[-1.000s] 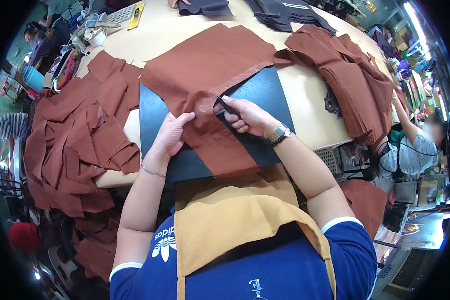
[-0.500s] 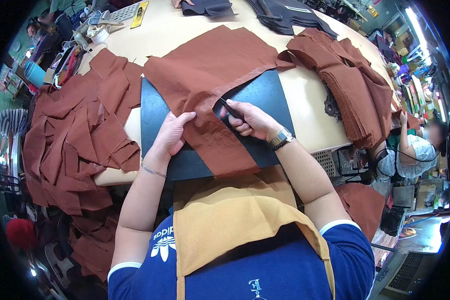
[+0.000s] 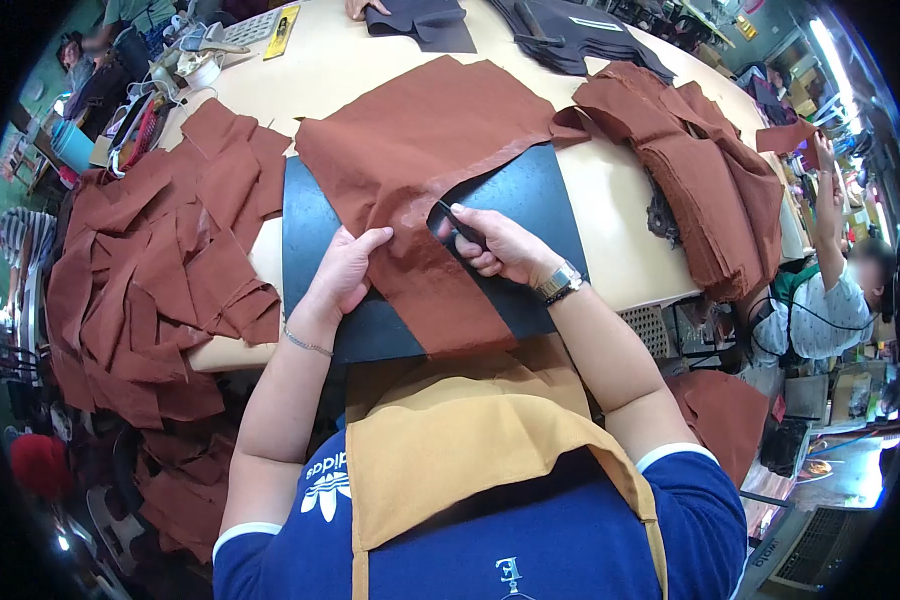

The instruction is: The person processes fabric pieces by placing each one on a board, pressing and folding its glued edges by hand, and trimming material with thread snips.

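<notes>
A large reddish-brown fabric sheet (image 3: 430, 120) lies over a dark cutting mat (image 3: 310, 220), with a strip of it hanging toward my apron. My left hand (image 3: 348, 265) pinches the sheet's left edge between thumb and fingers. My right hand (image 3: 505, 245) grips black-handled scissors (image 3: 467, 230) at the inner corner of a gap in the sheet, where the dark mat shows through. The fabric folds and bunches between my two hands. The blades are mostly hidden at the fabric's edge.
Loose reddish-brown pieces (image 3: 170, 260) are heaped on the left of the table (image 3: 610, 200). A folded fabric stack (image 3: 710, 200) lies right. Dark cut pieces (image 3: 580, 35) and a yellow packet (image 3: 282, 32) sit at the back. A co-worker (image 3: 820, 310) is at the right.
My hands and the scissors stay almost in place, and the sheet shifts slightly. The co-worker at the right has raised an arm with a reddish-brown piece. Dark material at the back has spread out.
</notes>
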Demonstrator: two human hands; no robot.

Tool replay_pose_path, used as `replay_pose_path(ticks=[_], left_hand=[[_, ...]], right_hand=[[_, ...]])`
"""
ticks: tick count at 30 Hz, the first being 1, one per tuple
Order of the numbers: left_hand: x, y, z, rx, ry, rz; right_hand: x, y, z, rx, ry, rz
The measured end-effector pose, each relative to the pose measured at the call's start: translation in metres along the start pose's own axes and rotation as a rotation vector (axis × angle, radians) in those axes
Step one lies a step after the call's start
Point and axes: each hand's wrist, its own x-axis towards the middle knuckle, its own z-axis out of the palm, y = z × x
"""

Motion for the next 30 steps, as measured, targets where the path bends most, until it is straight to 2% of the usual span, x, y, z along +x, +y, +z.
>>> replay_pose_path(ticks=[3, 6, 11, 15, 21, 23, 26, 30], left_hand=[[0.002, -0.002, -0.003, 0.012, -0.028, -0.015], [0.001, -0.002, 0.002, 0.053, -0.056, 0.07], [0.003, -0.004, -0.003, 0.066, -0.032, 0.018], [0.001, -0.006, -0.006, 0.081, -0.036, 0.023], [-0.055, -0.011, -0.017, 0.263, -0.064, 0.157], [-0.084, -0.015, -0.029, 0.357, -0.07, 0.1], [-0.126, -0.014, -0.031, 0.303, -0.001, -0.071], [-0.139, -0.002, -0.033, 0.33, 0.083, -0.058]], right_hand=[[0.004, -0.002, 0.005, -0.021, -0.008, -0.011], [0.002, 0.0, 0.006, -0.052, -0.004, -0.052], [-0.005, -0.003, 0.005, -0.005, 0.009, 0.016], [0.001, 0.002, 0.003, -0.042, -0.048, -0.071], [-0.025, 0.021, 0.0, -0.209, -0.105, -0.017], [-0.047, 0.025, 0.008, -0.31, -0.144, 0.053], [-0.069, 0.03, 0.011, -0.42, -0.249, 0.189], [-0.082, 0.034, 0.01, -0.524, -0.173, 0.178]])
